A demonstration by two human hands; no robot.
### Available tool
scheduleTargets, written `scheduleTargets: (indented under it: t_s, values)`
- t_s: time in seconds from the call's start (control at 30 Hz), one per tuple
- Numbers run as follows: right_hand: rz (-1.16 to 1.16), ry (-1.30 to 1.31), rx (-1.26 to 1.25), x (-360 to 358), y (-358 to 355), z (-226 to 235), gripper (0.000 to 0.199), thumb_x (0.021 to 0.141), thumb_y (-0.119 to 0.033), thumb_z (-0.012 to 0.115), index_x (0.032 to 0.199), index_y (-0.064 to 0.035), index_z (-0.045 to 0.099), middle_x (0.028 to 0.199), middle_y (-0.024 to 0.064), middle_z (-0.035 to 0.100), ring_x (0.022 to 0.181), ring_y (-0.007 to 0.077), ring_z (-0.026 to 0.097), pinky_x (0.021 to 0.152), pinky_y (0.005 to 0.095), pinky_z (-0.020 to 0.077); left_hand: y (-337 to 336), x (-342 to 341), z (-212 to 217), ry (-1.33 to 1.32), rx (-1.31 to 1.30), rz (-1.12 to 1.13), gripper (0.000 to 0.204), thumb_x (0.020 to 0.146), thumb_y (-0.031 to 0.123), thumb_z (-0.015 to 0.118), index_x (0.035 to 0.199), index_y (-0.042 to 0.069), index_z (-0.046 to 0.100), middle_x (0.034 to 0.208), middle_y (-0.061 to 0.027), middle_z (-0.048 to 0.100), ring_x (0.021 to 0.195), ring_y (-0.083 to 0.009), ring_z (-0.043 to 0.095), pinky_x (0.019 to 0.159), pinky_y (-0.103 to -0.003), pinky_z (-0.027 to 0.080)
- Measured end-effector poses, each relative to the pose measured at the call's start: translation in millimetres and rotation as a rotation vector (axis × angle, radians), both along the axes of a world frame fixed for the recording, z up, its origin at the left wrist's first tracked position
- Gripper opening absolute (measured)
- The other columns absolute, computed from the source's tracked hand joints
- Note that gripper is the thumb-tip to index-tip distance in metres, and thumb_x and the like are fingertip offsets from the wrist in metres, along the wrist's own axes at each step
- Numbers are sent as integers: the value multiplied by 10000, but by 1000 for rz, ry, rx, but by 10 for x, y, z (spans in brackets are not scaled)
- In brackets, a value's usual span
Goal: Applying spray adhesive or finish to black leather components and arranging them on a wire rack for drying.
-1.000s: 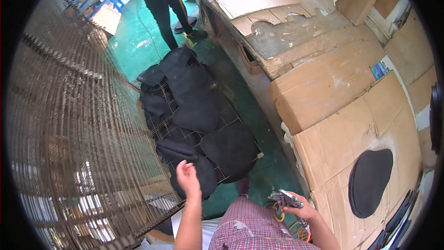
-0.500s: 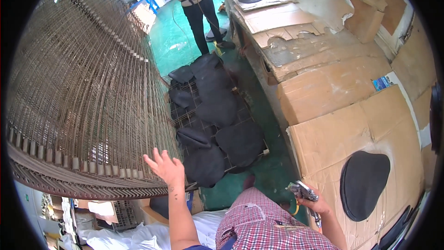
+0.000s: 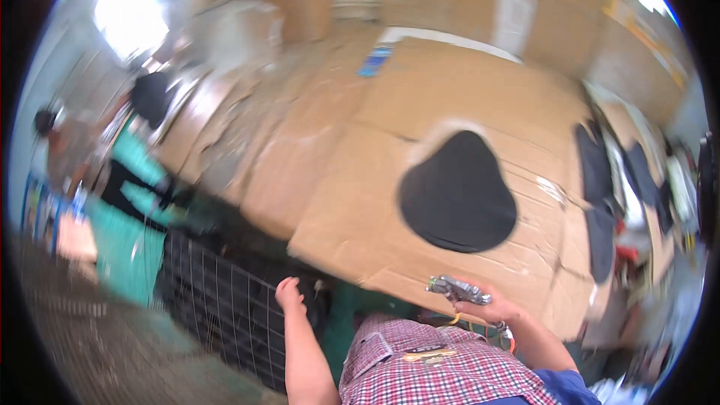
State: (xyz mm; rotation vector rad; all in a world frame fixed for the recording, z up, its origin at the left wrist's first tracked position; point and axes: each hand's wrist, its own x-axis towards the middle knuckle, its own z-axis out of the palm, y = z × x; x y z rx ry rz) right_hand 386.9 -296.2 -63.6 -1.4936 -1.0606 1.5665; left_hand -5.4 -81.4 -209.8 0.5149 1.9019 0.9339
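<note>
Big cardboard-covered bench (image 3: 322, 217) hogs the middle of the view, dark wire rack (image 3: 225, 292) at lower left. One black pad (image 3: 459, 195) lies flat on the bench. Left forearm (image 3: 304, 356) is up, left hand (image 3: 289, 295) half-open, fingers loosely bent, over the rack. Right hand (image 3: 495, 307) is wrapped round a silver spray gun (image 3: 459, 289), between torso (image 3: 420, 367) and pad.

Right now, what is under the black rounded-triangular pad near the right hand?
Brown cardboard shows all around the black pad, which rests above it. Anything directly between them is covered and cannot be seen.
</note>
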Motion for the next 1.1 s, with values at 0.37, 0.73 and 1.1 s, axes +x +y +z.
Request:
scheduleTargets:
  t_s: [0.37,0.73,1.1]
  values:
    - [-770,-160,195,333,-1320,1155,482,827,-32,630,1276,-4,457,930,37,583,766,104,580,661,260,518,787,543,-136,-66,209,-68,237,751,-40,516,976,20,562,878,-37,548,723,-126,480,629,-265,414]
    - [-919,-363,193,-140,-1362,1467,566,816,-90,666,1316,23,426,938,50,600,750,92,572,675,243,499,942,527,-22,-103,338,-111,227,767,-59,515,979,14,551,826,-22,537,685,-117,485,591,-240,394]
    - [-851,-215,355,-383,-861,1346,497,839,-43,618,1299,25,442,961,63,608,753,86,573,685,240,493,1023,750,-183,-63,380,-241,217,755,-37,499,958,-6,570,909,-52,576,797,-139,520,718,-270,443]
